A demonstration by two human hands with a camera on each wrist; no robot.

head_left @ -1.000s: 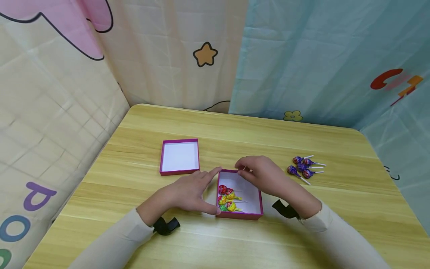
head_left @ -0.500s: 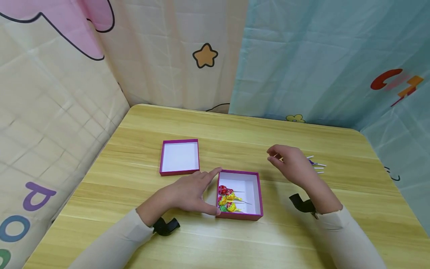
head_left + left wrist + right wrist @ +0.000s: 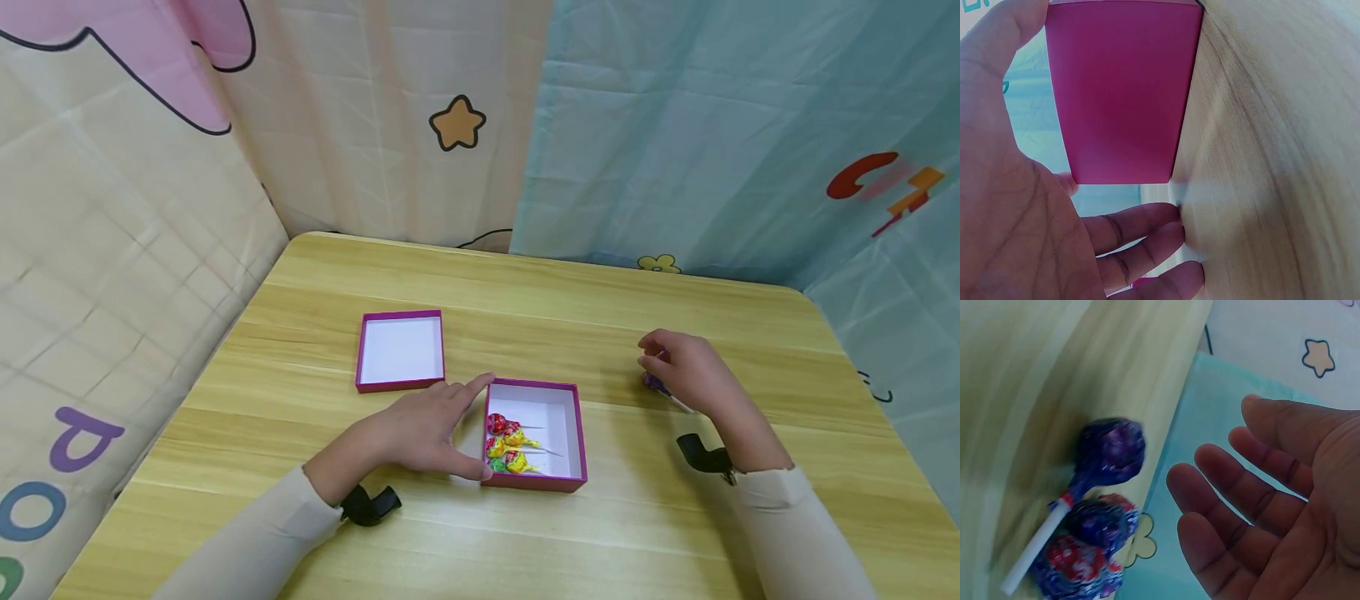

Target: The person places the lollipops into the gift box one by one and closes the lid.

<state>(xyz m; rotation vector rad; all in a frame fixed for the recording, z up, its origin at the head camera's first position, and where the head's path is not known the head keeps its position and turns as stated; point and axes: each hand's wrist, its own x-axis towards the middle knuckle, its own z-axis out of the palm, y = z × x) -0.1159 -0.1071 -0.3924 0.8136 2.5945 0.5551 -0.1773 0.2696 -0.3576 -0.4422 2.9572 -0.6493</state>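
In the head view, my left hand (image 3: 423, 429) touches the left corners of a magenta box (image 3: 581, 437), index fingertip at the far corner and thumb at the near one. The left wrist view shows the box's side wall (image 3: 1122, 94) between thumb and index finger. Inside lie several wrapped lollipops, among them a red one (image 3: 497, 423) and a yellow one (image 3: 519, 461). My right hand (image 3: 690, 371) hovers over several purple-wrapped lollipops, mostly hidden beneath it in the head view. One purple lollipop (image 3: 1112, 452) lies apart from its fingers, which hold nothing.
A matching magenta lid (image 3: 401, 350), white inside, lies open side up behind my left hand. Everything stands on a wooden table (image 3: 480, 550). Printed curtains (image 3: 675, 125) hang along its far edge and both sides.
My right hand has moved from above the box rightward to the purple lollipops, which it now mostly covers. The left hand, box and lid have stayed in place.
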